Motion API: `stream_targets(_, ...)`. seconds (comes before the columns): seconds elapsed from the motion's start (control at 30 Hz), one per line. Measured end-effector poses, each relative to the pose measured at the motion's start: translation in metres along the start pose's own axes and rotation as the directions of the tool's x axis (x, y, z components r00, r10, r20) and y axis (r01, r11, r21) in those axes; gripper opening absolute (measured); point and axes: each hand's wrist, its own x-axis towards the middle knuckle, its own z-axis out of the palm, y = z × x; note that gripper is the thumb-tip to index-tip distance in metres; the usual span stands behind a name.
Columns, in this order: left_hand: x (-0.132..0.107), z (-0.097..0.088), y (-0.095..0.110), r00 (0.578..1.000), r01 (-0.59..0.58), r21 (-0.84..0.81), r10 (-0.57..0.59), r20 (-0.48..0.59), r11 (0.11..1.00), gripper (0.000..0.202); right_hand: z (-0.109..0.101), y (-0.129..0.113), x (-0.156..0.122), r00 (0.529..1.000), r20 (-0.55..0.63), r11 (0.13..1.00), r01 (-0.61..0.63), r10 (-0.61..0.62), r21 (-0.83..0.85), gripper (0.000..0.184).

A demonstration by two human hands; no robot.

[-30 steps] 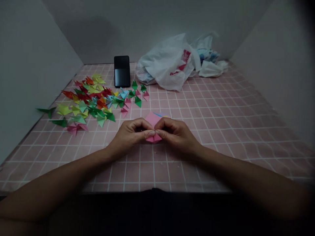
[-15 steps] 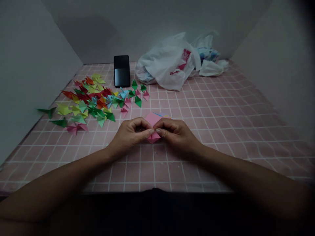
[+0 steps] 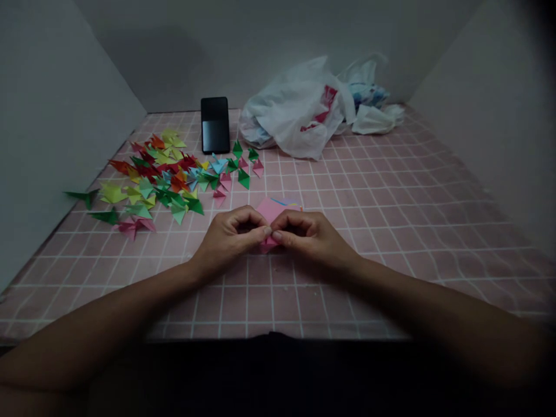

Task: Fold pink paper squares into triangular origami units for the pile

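Note:
My left hand (image 3: 228, 236) and my right hand (image 3: 310, 236) meet at the middle of the pink gridded tabletop (image 3: 391, 197). Both pinch a small pink folded paper (image 3: 268, 245) between thumbs and forefingers, fingers curled closed. Only its lower tip shows below the fingertips. Just behind the hands lies a small stack of flat paper squares (image 3: 274, 207), pink on top with blue and yellow edges showing.
A heap of several folded paper pieces (image 3: 160, 176) in green, yellow, red, blue and pink spreads at the left. A black phone (image 3: 215, 125) stands upright at the back. Crumpled white plastic bags (image 3: 310, 110) lie at the back right. Grey walls enclose three sides.
The hands have pressed slightly closer together and the pink paper's visible tip has shrunk beneath the fingertips. Nothing else has moved.

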Motion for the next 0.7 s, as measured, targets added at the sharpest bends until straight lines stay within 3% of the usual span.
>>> stream_targets(0.17,0.0007,0.0006,-0.0017,0.999,-0.021,-0.024,0.021,0.028,0.999,0.014,0.0001,-0.0003,-0.0004,0.999,-0.037,0.999,0.004,-0.005,-0.035,0.013)
stream_targets(0.37,0.0035,0.0028,-0.0056,1.000,0.003,-0.166,-0.006,-0.022,0.986,0.023,-0.0006,-0.0004,-0.0002,0.998,-0.057,0.997,0.026,-0.030,-0.069,0.014)
stream_targets(0.7,0.0000,0.0065,-0.0053,0.999,-0.027,-0.145,0.021,-0.044,0.989,0.024,0.0003,0.0011,0.0011,0.999,-0.037,0.997,-0.011,0.008,-0.078,0.013)
